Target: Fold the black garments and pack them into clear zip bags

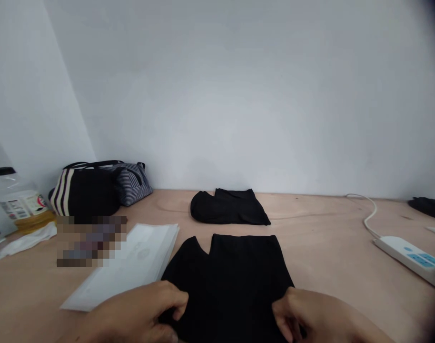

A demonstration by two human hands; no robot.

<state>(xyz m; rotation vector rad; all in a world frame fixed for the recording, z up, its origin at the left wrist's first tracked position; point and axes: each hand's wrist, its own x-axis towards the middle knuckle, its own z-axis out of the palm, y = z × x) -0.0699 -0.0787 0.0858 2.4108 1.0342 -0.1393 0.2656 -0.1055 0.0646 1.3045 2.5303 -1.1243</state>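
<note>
Two hands are at the black cloth spread on the worktop (324, 238): I see the left hand (142, 305) at its left side and the right hand (306, 309) at its right side. The fingers of both are curled in against the black cloth (242, 281), but I cannot tell whether either one truly pinches the fabric or only presses on it, since the lower part runs out of view. That doubt is my main worry: with a loose hold on one side, a pull from the other would skew the cloth or bunch it up. The notch in its far edge looks like the spot most apt to gape or fold over under uneven tension. The white papers (128, 267) lie just beside the cloth's left edge, and the left hand reaches in over their near end, so I judge that a sideways sweep could drag or crease them. The folded black cloth (228, 209) sits just beyond the far edge; pushing forward could ruck the two together, and black on black would make their borders hard for me to read. The power strip (410, 257) is well off to the right, so only a wide swing would risk a knock.
</note>
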